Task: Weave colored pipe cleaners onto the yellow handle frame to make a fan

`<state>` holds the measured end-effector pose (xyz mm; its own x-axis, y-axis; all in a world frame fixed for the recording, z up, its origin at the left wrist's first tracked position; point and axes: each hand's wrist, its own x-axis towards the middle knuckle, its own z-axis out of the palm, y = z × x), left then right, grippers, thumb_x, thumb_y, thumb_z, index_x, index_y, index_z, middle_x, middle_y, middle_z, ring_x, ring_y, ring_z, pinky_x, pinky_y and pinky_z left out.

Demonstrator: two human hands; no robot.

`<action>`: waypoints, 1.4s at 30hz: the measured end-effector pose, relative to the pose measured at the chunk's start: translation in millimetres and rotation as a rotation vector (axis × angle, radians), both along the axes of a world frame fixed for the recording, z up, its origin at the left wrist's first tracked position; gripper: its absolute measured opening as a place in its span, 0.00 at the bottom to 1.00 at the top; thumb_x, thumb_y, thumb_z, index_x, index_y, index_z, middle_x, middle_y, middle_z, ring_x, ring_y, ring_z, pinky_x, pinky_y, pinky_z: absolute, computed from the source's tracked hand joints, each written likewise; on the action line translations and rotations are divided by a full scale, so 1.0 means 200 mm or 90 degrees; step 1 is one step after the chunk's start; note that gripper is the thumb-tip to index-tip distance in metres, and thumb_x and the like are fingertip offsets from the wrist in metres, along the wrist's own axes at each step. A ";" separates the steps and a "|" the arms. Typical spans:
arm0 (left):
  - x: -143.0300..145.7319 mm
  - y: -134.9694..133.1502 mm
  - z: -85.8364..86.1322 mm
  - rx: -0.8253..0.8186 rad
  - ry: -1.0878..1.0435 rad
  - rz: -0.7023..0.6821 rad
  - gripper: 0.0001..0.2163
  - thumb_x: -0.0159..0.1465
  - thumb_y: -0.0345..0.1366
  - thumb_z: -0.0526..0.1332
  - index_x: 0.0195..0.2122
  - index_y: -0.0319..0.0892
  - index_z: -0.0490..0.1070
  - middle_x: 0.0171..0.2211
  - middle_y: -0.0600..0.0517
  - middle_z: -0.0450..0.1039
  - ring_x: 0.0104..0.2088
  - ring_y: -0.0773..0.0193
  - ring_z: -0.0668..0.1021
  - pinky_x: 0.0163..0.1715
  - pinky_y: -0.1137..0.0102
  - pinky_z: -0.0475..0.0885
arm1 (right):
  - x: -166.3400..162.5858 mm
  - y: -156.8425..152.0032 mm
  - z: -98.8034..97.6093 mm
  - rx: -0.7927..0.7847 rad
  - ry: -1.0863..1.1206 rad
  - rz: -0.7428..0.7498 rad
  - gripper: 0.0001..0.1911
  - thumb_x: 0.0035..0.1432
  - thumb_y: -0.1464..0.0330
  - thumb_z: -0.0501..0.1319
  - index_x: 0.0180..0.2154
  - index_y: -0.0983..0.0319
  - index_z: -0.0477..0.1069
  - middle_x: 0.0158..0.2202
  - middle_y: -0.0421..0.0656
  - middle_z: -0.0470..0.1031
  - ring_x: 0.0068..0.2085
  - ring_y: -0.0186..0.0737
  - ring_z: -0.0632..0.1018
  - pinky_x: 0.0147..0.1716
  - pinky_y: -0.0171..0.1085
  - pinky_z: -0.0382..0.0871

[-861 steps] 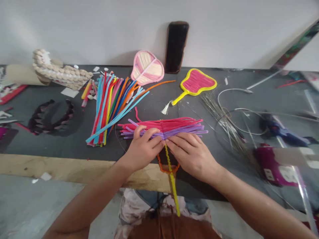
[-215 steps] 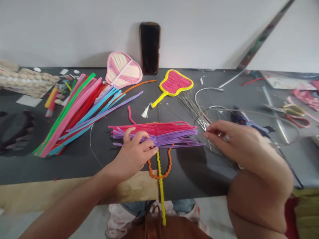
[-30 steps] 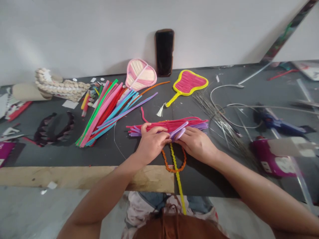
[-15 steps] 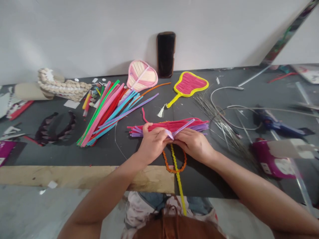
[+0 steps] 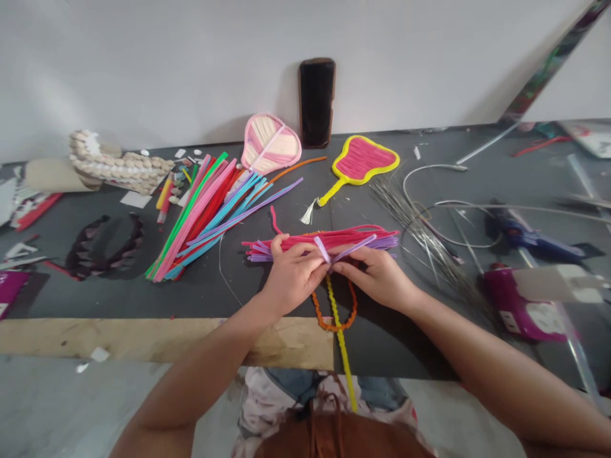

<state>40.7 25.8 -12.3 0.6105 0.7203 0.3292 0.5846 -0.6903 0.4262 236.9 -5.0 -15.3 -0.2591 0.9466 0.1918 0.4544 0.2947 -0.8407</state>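
Purple fuzzy stem, shown near the middle of the bench, between the two hands, at the near edge of a row of red and purple stems; its ends spread upward in an open V. From left to right, as I observe it: a cardboard roll lies beside a cream braided band, and nearer the front rests a dark curved band. A loose bundle of stems, in green, pink, red, blue and purple, slants across the dark bench top. Just beyond it is a pink-and-cream fan. The left hand has thumb and fingers pressed together on the purple stem at the base of the V. Behind, a phone leans upright against the wall. Toward the viewer run a yellow twisted stem and an orange twisted loop, crossing one another. The right hand brings thumb and forefinger to the same base; whether they grip it I cannot tell. Above it lies a yellow-edged pink fan. Farther right are thin wires, a magenta box and a blue tool, somewhat blurred.
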 end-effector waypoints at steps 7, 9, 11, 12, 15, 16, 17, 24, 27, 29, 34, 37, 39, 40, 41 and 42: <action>0.01 -0.01 0.01 -0.010 -0.009 0.016 0.10 0.67 0.35 0.57 0.29 0.43 0.73 0.35 0.54 0.81 0.39 0.63 0.80 0.59 0.54 0.51 | -0.01 0.00 0.00 -0.043 0.066 -0.042 0.08 0.60 0.66 0.60 0.35 0.59 0.78 0.34 0.40 0.82 0.37 0.39 0.81 0.39 0.37 0.74; 0.01 -0.01 0.00 -0.010 -0.013 0.038 0.09 0.65 0.34 0.58 0.28 0.43 0.72 0.34 0.53 0.81 0.39 0.62 0.80 0.59 0.53 0.53 | 0.00 0.00 -0.01 -0.050 0.046 -0.067 0.08 0.60 0.66 0.59 0.34 0.60 0.77 0.32 0.40 0.81 0.34 0.38 0.80 0.35 0.36 0.73; 0.01 -0.01 -0.01 -0.017 -0.019 0.058 0.08 0.63 0.34 0.58 0.27 0.43 0.72 0.34 0.53 0.81 0.38 0.61 0.80 0.58 0.53 0.54 | 0.01 0.00 -0.01 -0.065 0.047 -0.091 0.08 0.60 0.66 0.58 0.34 0.61 0.75 0.31 0.40 0.80 0.32 0.37 0.78 0.32 0.35 0.72; 0.01 -0.01 -0.01 -0.020 -0.023 0.064 0.07 0.62 0.33 0.59 0.26 0.43 0.72 0.34 0.53 0.81 0.38 0.61 0.80 0.58 0.53 0.55 | 0.01 0.00 -0.01 -0.073 0.056 -0.100 0.08 0.60 0.66 0.58 0.34 0.61 0.75 0.30 0.41 0.79 0.31 0.37 0.78 0.31 0.34 0.72; 0.00 -0.01 -0.02 -0.023 -0.029 0.063 0.06 0.61 0.33 0.59 0.27 0.43 0.73 0.36 0.52 0.81 0.39 0.60 0.80 0.57 0.53 0.57 | 0.02 0.00 -0.01 -0.087 0.072 -0.098 0.08 0.61 0.66 0.57 0.34 0.61 0.74 0.30 0.41 0.78 0.30 0.36 0.77 0.30 0.34 0.71; 0.00 -0.01 -0.02 -0.023 -0.029 0.061 0.06 0.61 0.33 0.59 0.28 0.43 0.73 0.37 0.52 0.81 0.40 0.60 0.80 0.57 0.53 0.56 | 0.02 0.00 -0.01 -0.082 0.067 -0.087 0.08 0.60 0.67 0.57 0.34 0.61 0.74 0.30 0.41 0.78 0.30 0.36 0.77 0.30 0.34 0.71; 0.00 0.00 -0.02 -0.025 -0.028 0.059 0.06 0.61 0.33 0.59 0.28 0.44 0.73 0.38 0.52 0.81 0.40 0.60 0.80 0.58 0.53 0.55 | 0.01 0.00 0.00 -0.073 0.058 -0.071 0.07 0.60 0.67 0.58 0.34 0.61 0.74 0.30 0.41 0.78 0.30 0.36 0.77 0.30 0.34 0.71; 0.01 0.00 -0.02 -0.054 -0.021 0.058 0.06 0.63 0.34 0.59 0.30 0.45 0.74 0.38 0.54 0.81 0.42 0.62 0.80 0.62 0.52 0.51 | -0.02 0.01 -0.01 -0.005 0.040 0.036 0.05 0.60 0.68 0.61 0.36 0.59 0.75 0.35 0.41 0.80 0.37 0.38 0.80 0.40 0.37 0.73; 0.01 -0.01 0.00 -0.036 -0.020 0.076 0.06 0.61 0.34 0.60 0.28 0.45 0.74 0.38 0.53 0.81 0.43 0.60 0.79 0.60 0.52 0.53 | -0.01 0.01 -0.02 0.035 0.032 0.026 0.05 0.61 0.68 0.60 0.34 0.59 0.74 0.33 0.41 0.80 0.35 0.38 0.79 0.38 0.37 0.74; 0.01 -0.01 0.01 -0.017 -0.014 0.104 0.05 0.59 0.34 0.61 0.27 0.45 0.73 0.36 0.53 0.81 0.47 0.55 0.77 0.58 0.50 0.54 | 0.00 0.01 -0.02 0.049 0.002 0.023 0.05 0.61 0.69 0.59 0.34 0.59 0.73 0.32 0.42 0.79 0.34 0.38 0.79 0.36 0.37 0.73; -0.01 -0.01 0.03 0.024 0.010 0.180 0.08 0.53 0.31 0.64 0.20 0.44 0.67 0.41 0.53 0.79 0.55 0.45 0.68 0.52 0.47 0.56 | 0.04 0.01 0.01 0.080 -0.033 0.079 0.06 0.62 0.72 0.56 0.34 0.59 0.71 0.36 0.44 0.79 0.37 0.37 0.78 0.39 0.37 0.73; -0.01 0.00 0.02 0.032 0.030 0.194 0.09 0.52 0.31 0.64 0.18 0.43 0.66 0.45 0.53 0.79 0.55 0.42 0.67 0.51 0.45 0.56 | 0.07 0.01 0.02 0.088 -0.032 0.153 0.07 0.63 0.73 0.55 0.34 0.59 0.70 0.38 0.45 0.79 0.40 0.39 0.78 0.41 0.40 0.73; -0.02 0.00 0.02 0.036 0.036 0.197 0.08 0.52 0.31 0.64 0.18 0.43 0.66 0.45 0.52 0.79 0.55 0.42 0.67 0.50 0.44 0.57 | 0.09 0.02 0.02 0.089 -0.039 0.181 0.06 0.63 0.73 0.55 0.34 0.59 0.69 0.38 0.46 0.79 0.40 0.39 0.78 0.41 0.40 0.73; -0.02 0.00 0.01 0.038 0.039 0.199 0.08 0.52 0.31 0.64 0.18 0.43 0.67 0.45 0.52 0.78 0.55 0.42 0.67 0.50 0.43 0.57 | 0.10 0.02 0.02 0.092 -0.043 0.188 0.06 0.63 0.73 0.55 0.35 0.59 0.69 0.38 0.46 0.79 0.40 0.39 0.78 0.41 0.40 0.73; -0.02 0.00 0.01 0.038 0.043 0.200 0.08 0.52 0.30 0.64 0.18 0.43 0.67 0.45 0.51 0.78 0.55 0.42 0.67 0.50 0.43 0.57 | 0.10 0.02 0.02 0.097 -0.048 0.194 0.07 0.63 0.74 0.55 0.35 0.59 0.69 0.37 0.46 0.79 0.40 0.39 0.77 0.41 0.40 0.72; -0.02 0.00 0.01 0.037 0.048 0.201 0.09 0.51 0.30 0.64 0.18 0.43 0.67 0.46 0.51 0.78 0.55 0.42 0.67 0.50 0.43 0.57 | 0.11 0.02 0.02 0.104 -0.053 0.201 0.07 0.63 0.74 0.55 0.35 0.60 0.69 0.37 0.46 0.79 0.40 0.39 0.77 0.40 0.40 0.72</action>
<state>36.3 25.1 -10.5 0.3839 0.8595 0.3374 0.8024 -0.4914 0.3387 258.7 0.0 -10.6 -0.5549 0.7761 0.2995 0.3844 0.5585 -0.7351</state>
